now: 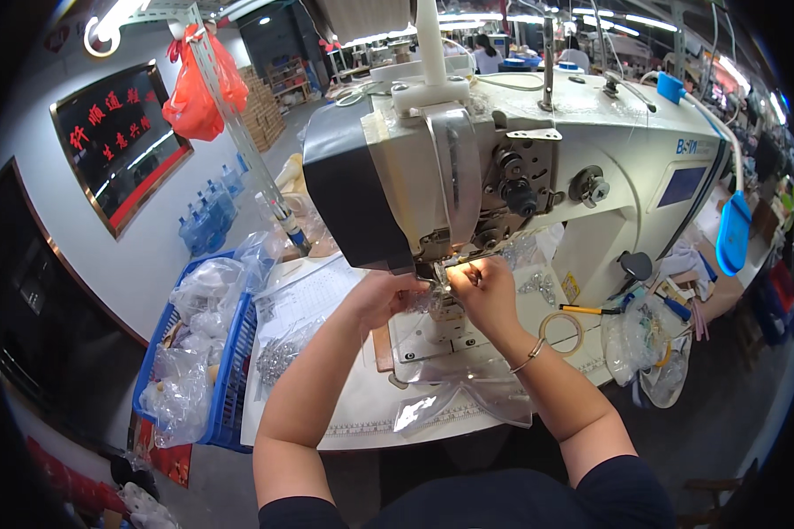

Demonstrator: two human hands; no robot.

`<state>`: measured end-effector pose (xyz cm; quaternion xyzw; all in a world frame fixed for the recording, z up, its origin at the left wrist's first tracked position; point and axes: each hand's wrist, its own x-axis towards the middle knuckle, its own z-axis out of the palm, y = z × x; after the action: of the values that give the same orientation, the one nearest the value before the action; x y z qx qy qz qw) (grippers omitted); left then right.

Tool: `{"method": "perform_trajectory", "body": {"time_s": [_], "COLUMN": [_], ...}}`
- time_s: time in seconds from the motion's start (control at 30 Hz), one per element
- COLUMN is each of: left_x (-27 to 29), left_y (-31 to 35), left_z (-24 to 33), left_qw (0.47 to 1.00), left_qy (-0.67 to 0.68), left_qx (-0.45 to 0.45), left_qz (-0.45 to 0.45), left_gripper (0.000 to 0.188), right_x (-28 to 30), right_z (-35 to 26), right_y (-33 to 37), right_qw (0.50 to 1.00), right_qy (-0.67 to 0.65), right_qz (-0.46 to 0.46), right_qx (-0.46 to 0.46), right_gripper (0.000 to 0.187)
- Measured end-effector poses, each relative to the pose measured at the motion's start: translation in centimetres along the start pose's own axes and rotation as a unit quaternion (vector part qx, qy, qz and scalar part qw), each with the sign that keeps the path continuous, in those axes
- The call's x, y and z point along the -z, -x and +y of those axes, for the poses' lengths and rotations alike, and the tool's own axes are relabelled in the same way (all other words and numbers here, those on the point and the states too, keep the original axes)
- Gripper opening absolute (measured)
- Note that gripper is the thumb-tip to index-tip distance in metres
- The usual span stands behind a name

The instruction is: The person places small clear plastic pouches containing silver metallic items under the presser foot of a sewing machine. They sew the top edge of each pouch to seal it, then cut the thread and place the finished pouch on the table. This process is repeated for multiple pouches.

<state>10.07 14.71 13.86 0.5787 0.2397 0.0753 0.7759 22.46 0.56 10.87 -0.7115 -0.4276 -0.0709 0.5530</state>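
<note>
A white industrial sewing machine [591, 145] with a dark end cover stands before me. Both my hands are up at its lit needle area. My left hand [384, 298] is closed, its fingertips pinched beside the presser foot [441, 280]. From the other side my right hand [487, 291] meets it, thumb and fingers bent together. What sits between the fingertips is small and shiny, and I cannot make it out. Below the hands, clear plastic pieces [463, 406] lie over the front of the sewing table [353, 414].
A blue basket [234, 379] of clear plastic pieces stands left of the table. Small shiny parts [278, 357] lie in plastic near it. Right of the needle are a tape roll [561, 335], a yellow-and-black pen [591, 309] and a plastic bag [631, 339]. A blue holder [733, 234] hangs at the right.
</note>
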Motion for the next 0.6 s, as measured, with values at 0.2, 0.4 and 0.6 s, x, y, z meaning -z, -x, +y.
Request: {"method": "perform_trajectory", "body": {"time_s": [0.2,0.4,0.6], "left_x": [-0.1,0.7,1.5], "left_y": [0.2,-0.4,-0.9], "left_z": [0.7,1.5,1.4], "left_qw": [0.999,0.992,0.989], "left_qy": [-0.016,-0.074,-0.099], "left_qx": [0.016,0.049,0.021], "left_qz": [-0.040,-0.094,-0.104], "left_gripper": [0.023,0.029,0.032], "right_x": [-0.3,-0.2,-0.1], "right_z": [0.4,0.5,0.3], "right_y": [0.7,0.7,0.7], "right_qw": [0.996,0.996,0.995], "right_qy": [-0.030,-0.041,-0.039], "right_qz": [0.060,0.058,0.061], "right_qx": [0.054,0.045,0.065], "right_gripper": [0.019,0.018,0.014]}}
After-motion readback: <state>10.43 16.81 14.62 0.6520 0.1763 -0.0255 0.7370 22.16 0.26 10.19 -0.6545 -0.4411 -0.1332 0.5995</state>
